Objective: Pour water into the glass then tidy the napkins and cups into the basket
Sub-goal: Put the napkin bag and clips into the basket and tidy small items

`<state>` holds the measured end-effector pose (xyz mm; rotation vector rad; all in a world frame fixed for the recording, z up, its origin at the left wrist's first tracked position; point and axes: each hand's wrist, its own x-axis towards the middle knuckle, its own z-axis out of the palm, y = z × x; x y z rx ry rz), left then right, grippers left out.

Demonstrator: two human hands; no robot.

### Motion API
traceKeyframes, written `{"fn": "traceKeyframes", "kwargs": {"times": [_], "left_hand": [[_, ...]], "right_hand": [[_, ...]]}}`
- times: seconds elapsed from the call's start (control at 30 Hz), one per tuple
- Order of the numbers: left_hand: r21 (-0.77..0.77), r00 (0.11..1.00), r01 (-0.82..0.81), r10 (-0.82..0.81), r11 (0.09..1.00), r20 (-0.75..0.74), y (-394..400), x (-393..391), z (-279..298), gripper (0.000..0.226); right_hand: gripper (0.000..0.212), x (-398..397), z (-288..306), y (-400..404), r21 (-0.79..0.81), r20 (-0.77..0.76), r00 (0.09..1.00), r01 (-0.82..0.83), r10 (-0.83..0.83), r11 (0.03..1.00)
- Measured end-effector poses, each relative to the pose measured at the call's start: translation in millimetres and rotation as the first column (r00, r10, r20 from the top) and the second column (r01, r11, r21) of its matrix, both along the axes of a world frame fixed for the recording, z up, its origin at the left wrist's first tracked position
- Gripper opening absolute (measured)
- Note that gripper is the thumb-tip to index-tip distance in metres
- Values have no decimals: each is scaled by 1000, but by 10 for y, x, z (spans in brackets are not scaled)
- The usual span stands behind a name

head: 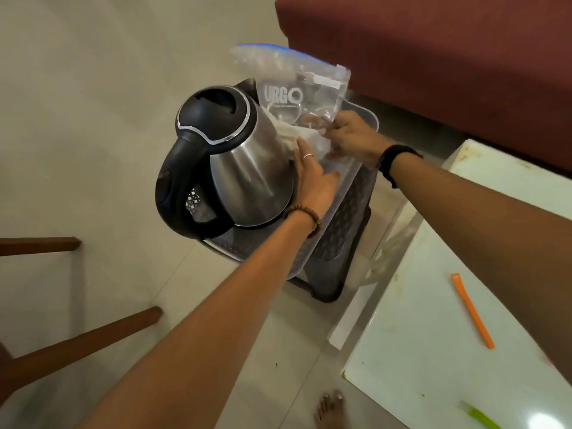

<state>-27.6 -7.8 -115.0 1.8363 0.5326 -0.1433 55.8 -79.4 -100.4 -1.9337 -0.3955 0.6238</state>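
Steel-side hand: the left hand lies with straight fingers flat against the kettle's wall, fingertips reaching the napkins; a ring and a bead bracelet show.
Right hand: the right hand pinches the lower edge of the clear bag, fingers curled round the plastic; a black band sits on the wrist.
Clear bag: printed URGO, standing upright at the far end of the basket, with glassware dimly visible inside.
Napkins: pale napkins are wedged between kettle and bag, inside the basket.
Kettle: the steel kettle with black lid and handle stands at the basket's left end.
Basket: the translucent basket rests on a dark stool.
Table: the white table to the right carries an orange stick.
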Motion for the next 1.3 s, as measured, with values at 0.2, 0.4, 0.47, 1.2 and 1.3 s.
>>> {"fn": "traceKeyframes", "kwargs": {"times": [0.2,0.4,0.47,1.2,1.3], "left_hand": [[36,999,-28,29,999,-36,113,202,-138,84],[63,998,5,-1,998,-63,199,257,-224,86],[62,998,19,-15,998,-68,204,239,-225,86],[361,828,509,-559,781,41,-1843,-2002,-517,32],[517,672,647,-739,560,-40,-2001,-1819,-662,48]], "right_hand": [[12,38,-209,69,-148,251,966,100,-60,984],[20,50,-280,141,40,19,943,332,-333,942],[23,60,-268,197,104,-97,938,341,-332,934],[21,-3202,-640,-2698,-237,-26,603,771,-797,591],[15,-3493,-717,-3172,-384,100,592,764,-800,518]]}}
